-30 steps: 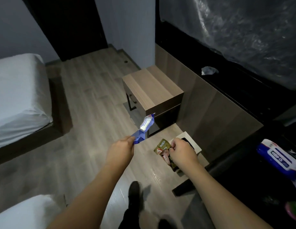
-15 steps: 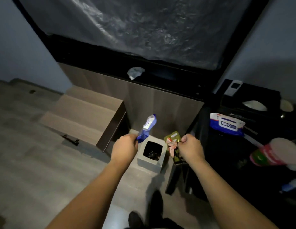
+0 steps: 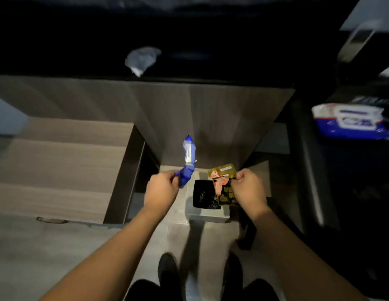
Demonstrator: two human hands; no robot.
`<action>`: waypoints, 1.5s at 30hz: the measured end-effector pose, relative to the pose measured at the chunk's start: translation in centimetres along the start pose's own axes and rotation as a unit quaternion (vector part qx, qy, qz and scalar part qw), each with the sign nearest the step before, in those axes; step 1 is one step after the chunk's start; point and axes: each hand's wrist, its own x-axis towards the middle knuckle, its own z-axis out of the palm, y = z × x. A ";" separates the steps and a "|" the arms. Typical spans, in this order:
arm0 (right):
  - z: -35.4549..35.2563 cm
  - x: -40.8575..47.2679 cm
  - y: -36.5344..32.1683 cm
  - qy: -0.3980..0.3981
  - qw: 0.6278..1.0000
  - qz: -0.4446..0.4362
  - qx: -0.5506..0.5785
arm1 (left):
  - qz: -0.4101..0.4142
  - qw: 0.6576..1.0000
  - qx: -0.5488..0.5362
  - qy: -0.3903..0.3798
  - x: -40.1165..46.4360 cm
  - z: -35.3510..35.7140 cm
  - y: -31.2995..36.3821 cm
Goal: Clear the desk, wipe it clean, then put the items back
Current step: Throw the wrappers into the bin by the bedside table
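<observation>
My left hand (image 3: 162,187) pinches a blue and white wrapper (image 3: 188,161) that sticks up from its fingers. My right hand (image 3: 250,187) grips a gold and orange snack packet (image 3: 223,183), which hangs over the mouth of a small square waste bin (image 3: 207,213) lined with a black bag. The bin stands on the floor straight below both hands. The dark desk (image 3: 352,181) fills the right side, with a blue and white pack of wet wipes (image 3: 350,121) lying on it.
A low wooden bedside cabinet (image 3: 65,166) stands to the left of the bin. A wood panel (image 3: 189,118) rises behind it, topped by a dark ledge with a crumpled white wrapper (image 3: 141,60). My feet (image 3: 169,270) are on the floor below.
The view has swung right and down from the room to the bin. Both hands, still holding their wrappers, have come over the bin, the gold packet now above its opening.
</observation>
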 end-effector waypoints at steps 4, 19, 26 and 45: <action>10.8 5.8 7.9 -0.014 1.000 0.018 -0.008 | 0.017 1.000 -0.001 -0.005 4.5 11.3 -8.1; 30.1 18.4 20.4 0.031 0.968 -0.202 -0.148 | 0.188 0.976 0.008 0.109 13.5 28.8 -19.0; 30.1 20.3 21.7 0.062 0.964 -0.168 -0.196 | 0.185 0.975 0.083 0.089 13.2 29.6 -19.5; 28.7 21.7 21.2 0.009 0.970 -0.153 -0.186 | 0.180 0.972 0.142 -0.048 14.1 30.8 -20.6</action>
